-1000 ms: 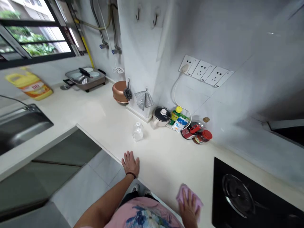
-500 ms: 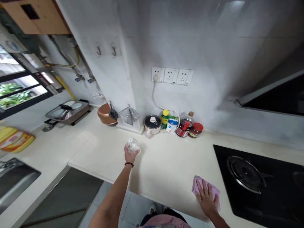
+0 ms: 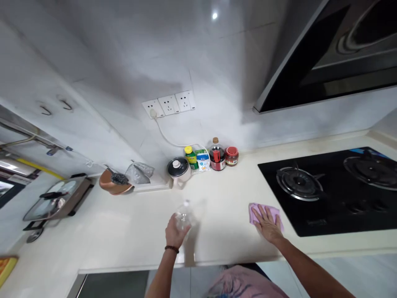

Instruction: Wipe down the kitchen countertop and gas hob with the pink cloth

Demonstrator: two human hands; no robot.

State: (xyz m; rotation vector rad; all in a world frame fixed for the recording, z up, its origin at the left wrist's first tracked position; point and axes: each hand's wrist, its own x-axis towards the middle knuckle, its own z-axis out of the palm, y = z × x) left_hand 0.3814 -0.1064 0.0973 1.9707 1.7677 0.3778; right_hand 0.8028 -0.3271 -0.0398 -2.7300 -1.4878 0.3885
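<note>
My left hand (image 3: 176, 232) is wrapped round a clear plastic bottle (image 3: 183, 218) with a small whitish cap, over the front middle of the counter. The bottle is blurred, and I cannot tell whether its base touches the counter. To the right, my right hand (image 3: 267, 223) lies flat on a pink-purple cloth (image 3: 252, 209) with its fingers spread. The cloth rests on the countertop (image 3: 223, 219), just left of the black gas stove.
Along the wall stand a lidded pot (image 3: 179, 167), a green bottle (image 3: 190, 157), a white packet (image 3: 203, 161), a dark sauce bottle (image 3: 217, 156) and a red-lidded jar (image 3: 231, 156). The gas stove (image 3: 335, 207) lies right, under a range hood (image 3: 325, 78). An electric pan (image 3: 58, 198) sits left.
My left hand has moved the bottle rightward and nearer the counter's front edge. My right hand stays on the cloth beside the stove. The view has turned to the right.
</note>
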